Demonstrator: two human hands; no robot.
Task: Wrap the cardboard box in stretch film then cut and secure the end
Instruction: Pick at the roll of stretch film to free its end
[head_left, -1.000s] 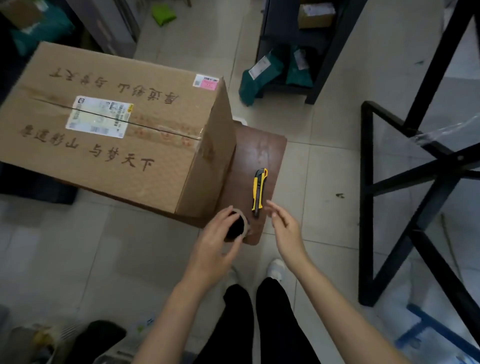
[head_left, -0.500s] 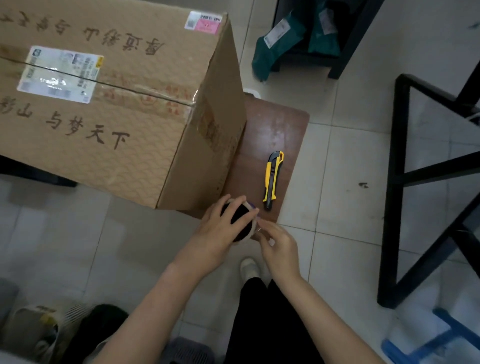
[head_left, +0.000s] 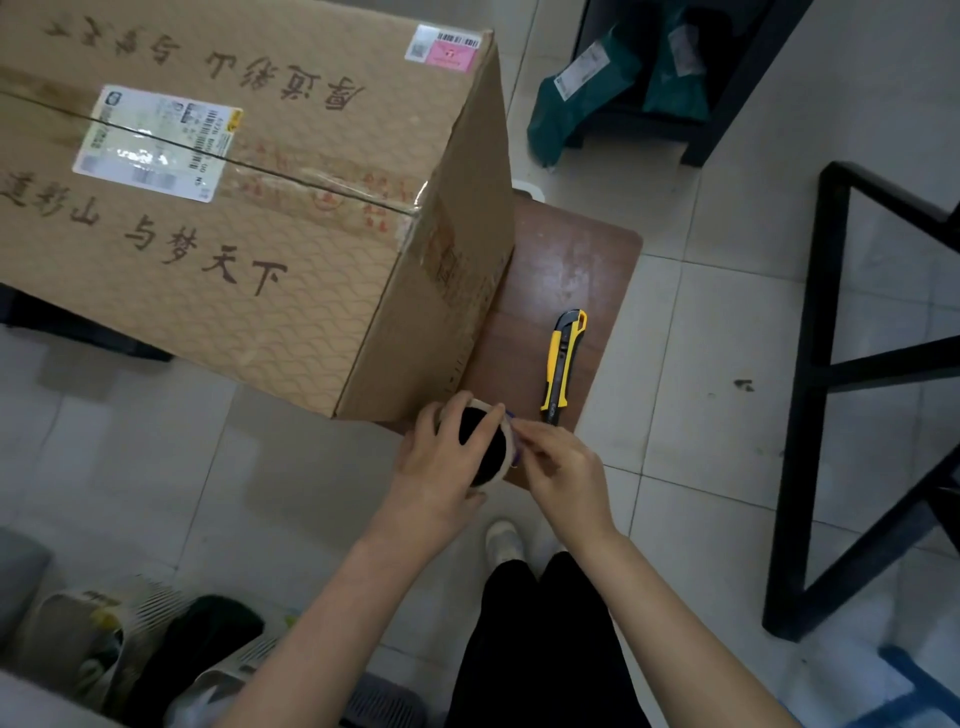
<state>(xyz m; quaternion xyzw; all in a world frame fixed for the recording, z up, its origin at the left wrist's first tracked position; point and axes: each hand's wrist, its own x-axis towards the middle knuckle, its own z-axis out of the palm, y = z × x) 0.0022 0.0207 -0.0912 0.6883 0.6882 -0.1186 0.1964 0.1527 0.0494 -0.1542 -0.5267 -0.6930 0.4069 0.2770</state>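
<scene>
A large cardboard box with printed characters and a shipping label lies on a small brown table. At the table's near corner my left hand grips a stretch film roll seen end-on, with a pale rim and a dark core. My right hand pinches at the roll's right edge with thumb and fingertips; whether it holds a film end is too small to tell. A yellow and black utility knife lies on the table just right of the box.
A black metal frame stands on the tiled floor at the right. Green parcels lie by a dark shelf at the back. A basket with clutter sits at the lower left. My legs and shoes are below the hands.
My right hand has come in from beside the knife to the roll's edge and now pinches there. The left hand has tightened around the roll. The camera has moved closer.
</scene>
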